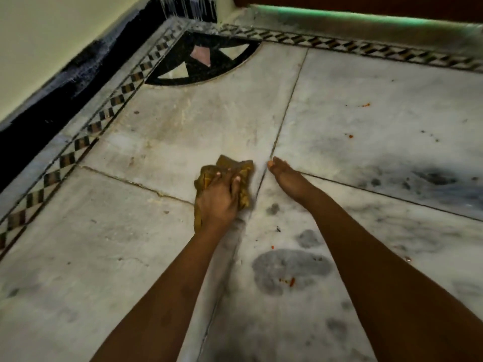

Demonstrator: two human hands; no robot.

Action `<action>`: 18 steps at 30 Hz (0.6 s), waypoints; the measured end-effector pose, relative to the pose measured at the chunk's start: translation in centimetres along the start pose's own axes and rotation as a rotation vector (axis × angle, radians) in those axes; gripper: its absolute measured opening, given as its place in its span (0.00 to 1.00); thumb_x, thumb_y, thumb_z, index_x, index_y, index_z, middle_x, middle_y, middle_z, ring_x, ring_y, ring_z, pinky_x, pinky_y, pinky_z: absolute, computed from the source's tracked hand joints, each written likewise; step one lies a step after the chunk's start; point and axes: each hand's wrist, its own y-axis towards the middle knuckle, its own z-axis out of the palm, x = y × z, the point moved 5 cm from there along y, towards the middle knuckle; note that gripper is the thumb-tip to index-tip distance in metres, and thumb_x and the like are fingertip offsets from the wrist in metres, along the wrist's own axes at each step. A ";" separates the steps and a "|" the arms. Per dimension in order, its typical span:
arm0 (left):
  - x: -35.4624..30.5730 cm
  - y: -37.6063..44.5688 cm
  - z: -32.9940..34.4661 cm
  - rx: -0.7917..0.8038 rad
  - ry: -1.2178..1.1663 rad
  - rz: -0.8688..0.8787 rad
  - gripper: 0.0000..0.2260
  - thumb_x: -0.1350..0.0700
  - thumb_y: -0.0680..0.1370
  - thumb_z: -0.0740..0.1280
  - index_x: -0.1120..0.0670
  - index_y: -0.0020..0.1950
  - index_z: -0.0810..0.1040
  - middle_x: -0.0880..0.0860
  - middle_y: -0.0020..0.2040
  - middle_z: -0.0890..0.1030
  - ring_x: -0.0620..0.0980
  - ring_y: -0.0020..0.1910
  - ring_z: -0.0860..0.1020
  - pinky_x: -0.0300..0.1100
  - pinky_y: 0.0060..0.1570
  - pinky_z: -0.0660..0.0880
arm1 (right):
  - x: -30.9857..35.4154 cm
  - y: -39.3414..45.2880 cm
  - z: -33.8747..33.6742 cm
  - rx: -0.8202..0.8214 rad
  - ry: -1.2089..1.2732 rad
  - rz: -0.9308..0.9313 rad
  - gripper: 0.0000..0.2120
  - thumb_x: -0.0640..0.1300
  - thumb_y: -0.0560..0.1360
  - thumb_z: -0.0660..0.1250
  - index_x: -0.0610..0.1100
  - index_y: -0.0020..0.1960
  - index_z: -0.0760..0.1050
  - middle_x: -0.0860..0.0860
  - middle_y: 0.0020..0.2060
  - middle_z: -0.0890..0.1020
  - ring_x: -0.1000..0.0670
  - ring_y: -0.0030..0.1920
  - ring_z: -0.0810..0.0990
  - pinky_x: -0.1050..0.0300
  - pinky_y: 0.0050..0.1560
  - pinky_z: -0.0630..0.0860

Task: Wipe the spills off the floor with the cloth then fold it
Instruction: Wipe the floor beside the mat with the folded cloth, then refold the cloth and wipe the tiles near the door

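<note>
A crumpled mustard-yellow cloth [244, 169] lies bunched on the white marble floor [156, 131], pressed down under my left hand [219, 198], whose fingers grip it. My right hand [283, 176] rests just to the right of the cloth, palm side down on the floor with its fingers together, holding nothing. Small orange-red spill bits [291, 281] sit on a grey wet patch [290, 269] between my forearms. More orange specks [350, 136] lie farther right, and another fleck [366, 104] sits beyond them.
A patterned tile border [86, 142] runs along the left and far sides, with a black quarter-circle inlay [198, 61] in the corner. A black skirting [65, 87] and pale wall rise at left. Dark smudges [431, 178] mark the floor at right.
</note>
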 end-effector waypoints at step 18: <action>-17.9 -9.4 -9.5 0.677 -1.418 -0.526 0.16 0.47 0.79 0.59 0.57 0.52 0.80 0.60 0.48 0.81 0.58 0.46 0.79 0.48 0.41 0.75 | 2.4 -23.0 -12.6 -0.199 -0.069 -0.057 0.27 0.55 0.77 0.62 0.48 0.73 0.62 0.46 0.69 0.71 0.46 0.66 0.71 0.53 0.64 0.69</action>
